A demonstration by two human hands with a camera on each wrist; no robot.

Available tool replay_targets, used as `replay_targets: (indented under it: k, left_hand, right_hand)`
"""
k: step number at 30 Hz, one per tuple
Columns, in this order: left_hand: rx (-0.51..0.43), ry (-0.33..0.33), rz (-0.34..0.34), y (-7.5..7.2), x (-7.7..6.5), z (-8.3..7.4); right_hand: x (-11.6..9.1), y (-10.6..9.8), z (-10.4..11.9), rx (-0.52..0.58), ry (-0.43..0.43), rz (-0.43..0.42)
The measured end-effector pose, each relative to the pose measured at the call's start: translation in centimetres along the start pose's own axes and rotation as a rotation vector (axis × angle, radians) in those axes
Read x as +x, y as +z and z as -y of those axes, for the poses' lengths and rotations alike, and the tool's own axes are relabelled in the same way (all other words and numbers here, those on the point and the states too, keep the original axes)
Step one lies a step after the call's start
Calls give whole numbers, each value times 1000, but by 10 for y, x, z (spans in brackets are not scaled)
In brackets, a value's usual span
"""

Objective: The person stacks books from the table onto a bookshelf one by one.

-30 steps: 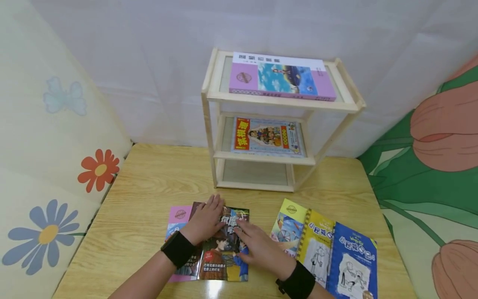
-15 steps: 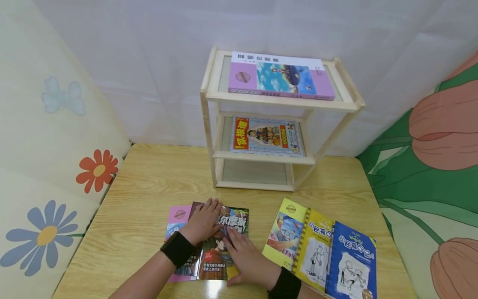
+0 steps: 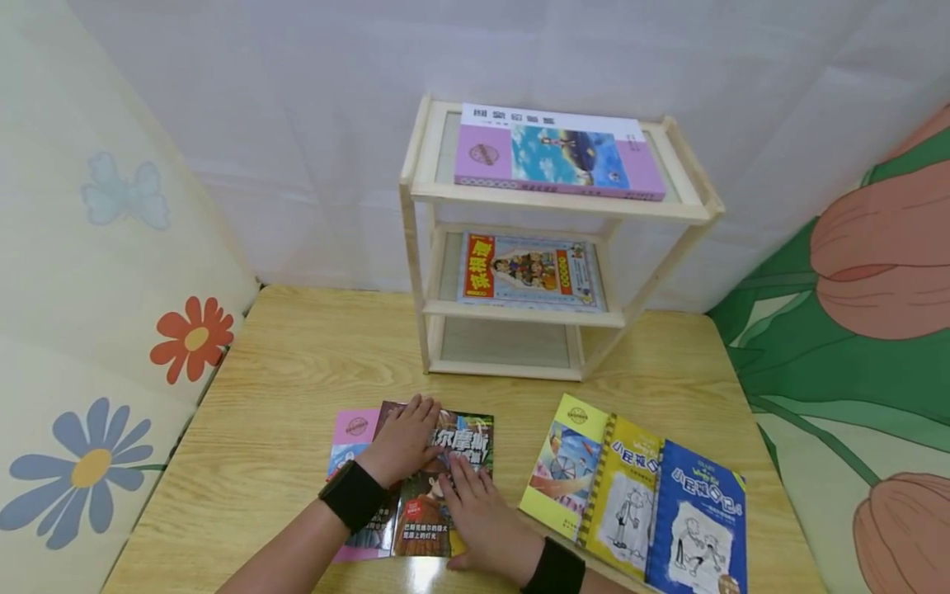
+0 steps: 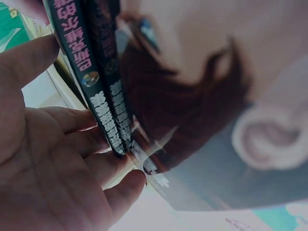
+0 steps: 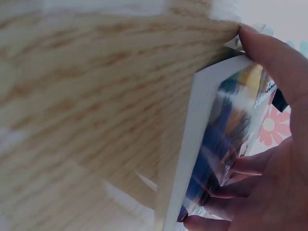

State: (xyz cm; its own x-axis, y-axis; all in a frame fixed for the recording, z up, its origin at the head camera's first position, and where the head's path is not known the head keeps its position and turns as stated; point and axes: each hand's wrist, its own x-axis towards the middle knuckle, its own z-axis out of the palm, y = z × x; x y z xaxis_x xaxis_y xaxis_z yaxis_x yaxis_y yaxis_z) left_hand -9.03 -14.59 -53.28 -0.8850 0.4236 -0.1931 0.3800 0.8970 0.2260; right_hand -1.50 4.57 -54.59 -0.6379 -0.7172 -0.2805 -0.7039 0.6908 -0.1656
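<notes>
l hand (image 3: 404,441) is resting on dark bk (image 3: 425,535), r hand (image 3: 486,521) is touching it too, fingers straight, neither gripping; wood shelf (image 3: 523,313) is standing behind.

Dark books (image 3: 425,540) partly covered by left hand (image 3: 401,444) and right hand (image 3: 491,524); pink book (image 3: 358,428) beneath mostly hidden; blue book (image 3: 701,505) bottom-cropped.

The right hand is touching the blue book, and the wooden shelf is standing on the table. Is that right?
Not quite. The right hand is touching the glossy dark book; the head view shows the blue book lying apart, farther right. The wooden shelf is standing on the table, as you said.
</notes>
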Motion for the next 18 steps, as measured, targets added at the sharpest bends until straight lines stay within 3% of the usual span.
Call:
replay_targets:
  k: [10, 18]
  left_hand:
    - [11, 16, -25, -2, -1, -2]
    - [-39, 27, -52, -2, -1, 2]
  right_hand:
    - [0, -10, -4, 131, -25, 32]
    - [-6, -10, -14, 90, -141, -10]
